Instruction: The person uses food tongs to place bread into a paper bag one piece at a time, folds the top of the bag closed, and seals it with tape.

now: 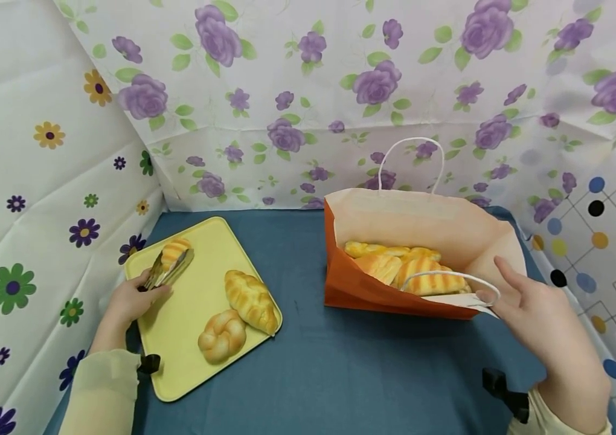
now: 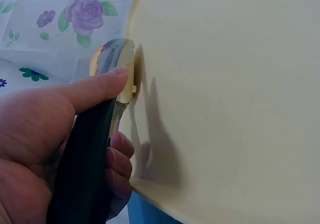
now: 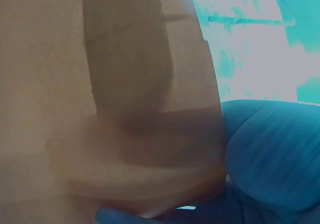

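My left hand [image 1: 131, 305] holds a pair of metal tongs [image 1: 182, 264] with dark handles over the far left of a yellow tray [image 1: 188, 338]. Between the tong ends is a small striped bread roll [image 1: 173, 249], close over the tray in the left wrist view. At the right, my right hand [image 1: 549, 320] grips the near right rim of an orange paper bag [image 1: 335, 272], beside its white near handle [image 1: 465, 277]. The bag stands with its mouth spread, and several breads [image 1: 422, 272] lie inside. Tan paper [image 3: 130, 59] fills much of the right wrist view.
A braided long loaf [image 1: 250, 296] and a round knotted roll [image 1: 223, 335] lie at the tray's near right corner. A blue cloth [image 1: 297, 356] covers the table. Flowered sheets [image 1: 264, 72] hang behind and at the left, with a dotted sheet [image 1: 612, 254] at the right.
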Available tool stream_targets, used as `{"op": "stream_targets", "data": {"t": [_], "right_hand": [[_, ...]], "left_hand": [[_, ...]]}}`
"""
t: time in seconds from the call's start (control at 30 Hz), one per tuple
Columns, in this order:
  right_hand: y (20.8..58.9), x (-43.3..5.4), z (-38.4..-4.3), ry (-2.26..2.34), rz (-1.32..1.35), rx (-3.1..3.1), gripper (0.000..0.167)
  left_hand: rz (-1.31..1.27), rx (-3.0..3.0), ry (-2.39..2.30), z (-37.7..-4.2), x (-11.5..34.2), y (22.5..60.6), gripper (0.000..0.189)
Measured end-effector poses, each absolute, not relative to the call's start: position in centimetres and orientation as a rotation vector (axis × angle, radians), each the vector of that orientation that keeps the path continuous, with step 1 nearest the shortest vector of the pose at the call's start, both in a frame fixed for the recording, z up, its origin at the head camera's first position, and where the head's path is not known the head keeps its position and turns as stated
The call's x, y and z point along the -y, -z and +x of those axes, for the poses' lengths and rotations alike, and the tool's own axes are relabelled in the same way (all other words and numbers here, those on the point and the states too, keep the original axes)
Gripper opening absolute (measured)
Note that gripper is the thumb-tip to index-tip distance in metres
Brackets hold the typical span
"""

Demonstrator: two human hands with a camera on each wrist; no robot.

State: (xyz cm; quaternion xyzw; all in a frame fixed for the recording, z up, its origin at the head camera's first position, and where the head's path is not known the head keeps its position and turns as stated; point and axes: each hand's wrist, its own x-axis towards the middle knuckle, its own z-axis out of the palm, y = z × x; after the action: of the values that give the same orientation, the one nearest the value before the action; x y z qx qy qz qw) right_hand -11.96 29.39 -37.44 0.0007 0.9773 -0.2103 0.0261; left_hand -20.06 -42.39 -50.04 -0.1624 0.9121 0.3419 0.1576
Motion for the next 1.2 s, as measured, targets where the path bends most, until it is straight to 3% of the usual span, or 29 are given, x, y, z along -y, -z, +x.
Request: {"op": "stream_targets", "data": {"t": [0.8, 1.2], "right_hand": [[37.6, -29.4, -11.8, 0.614, -0.010, -2.996, 0.078], [37.5, -29.2, -11.8, 0.614, 0.025, -3.005, 0.078]], "left_hand": [[-0.066, -2.775, -1.084, -16.2, 34.4, 46.9, 0.096], [-0.004, -2.766, -1.115, -16.3, 33.2, 48.2, 0.090]]}}
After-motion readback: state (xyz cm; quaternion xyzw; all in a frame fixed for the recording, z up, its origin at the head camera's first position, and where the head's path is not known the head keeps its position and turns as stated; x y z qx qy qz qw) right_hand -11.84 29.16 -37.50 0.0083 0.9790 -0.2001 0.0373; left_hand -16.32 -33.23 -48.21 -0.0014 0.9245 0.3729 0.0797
